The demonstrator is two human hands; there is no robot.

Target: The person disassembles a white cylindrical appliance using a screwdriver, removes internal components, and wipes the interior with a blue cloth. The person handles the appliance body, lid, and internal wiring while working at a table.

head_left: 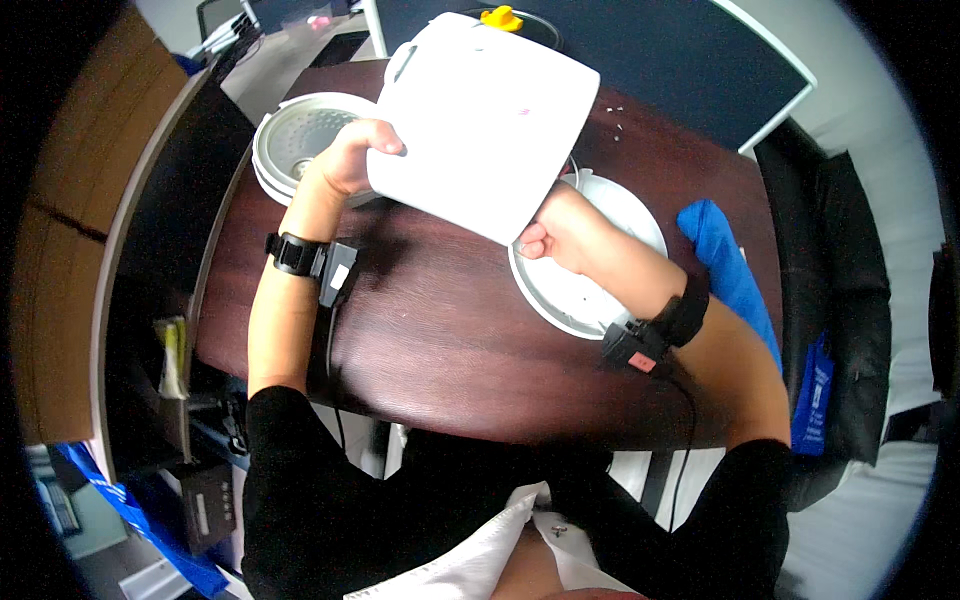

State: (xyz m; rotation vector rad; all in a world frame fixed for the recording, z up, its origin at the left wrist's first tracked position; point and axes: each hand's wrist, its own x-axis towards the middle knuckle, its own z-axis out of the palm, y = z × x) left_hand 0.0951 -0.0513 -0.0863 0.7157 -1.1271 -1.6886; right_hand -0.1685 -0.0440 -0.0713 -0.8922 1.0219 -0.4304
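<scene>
A white, rounded appliance housing [485, 125], like a rice cooker's outer shell, is held tilted above the table. My left hand [350, 155] grips its left side, thumb lying on the outer wall. At the lower right edge of the shell is my right hand [562, 228], its fingers curled; the shell covers part of it, and what those fingers hold is hidden. Under my right forearm lies a round white cover [575, 285]. Beyond my left hand sits a round white lid-like part [290, 135] with a perforated grey metal inside.
Everything rests on a dark reddish-brown table [430, 330]. A yellow object [502, 18] is behind the shell, and small white bits [617, 112] lie at the far right. Blue cloth [725, 255] lies along the right edge. A dark partition [680, 70] stands behind. Cables hang from both wrist devices.
</scene>
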